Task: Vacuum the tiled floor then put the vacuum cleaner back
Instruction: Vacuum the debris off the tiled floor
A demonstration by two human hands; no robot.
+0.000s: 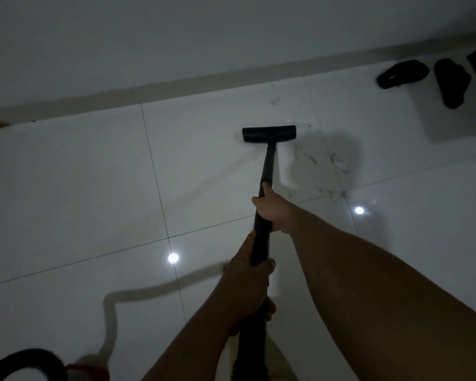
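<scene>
Both hands grip the black vacuum wand (264, 188), a stiff tube that looks light enough to steer by hand. The right hand (272, 210) wraps its fingers round it higher up, nearer the floor head (269, 134); the left hand (248, 284) curls round it lower, where the hose (252, 350) joins. The floor head lies flat on the tiled floor (80, 188), near the skirting along the far wall, and should glide easily on the glossy tiles. Two dark slippers (423, 78) lie by the far right corner. The canister (25, 364) sits at the near left edge; its contents cannot be seen.
</scene>
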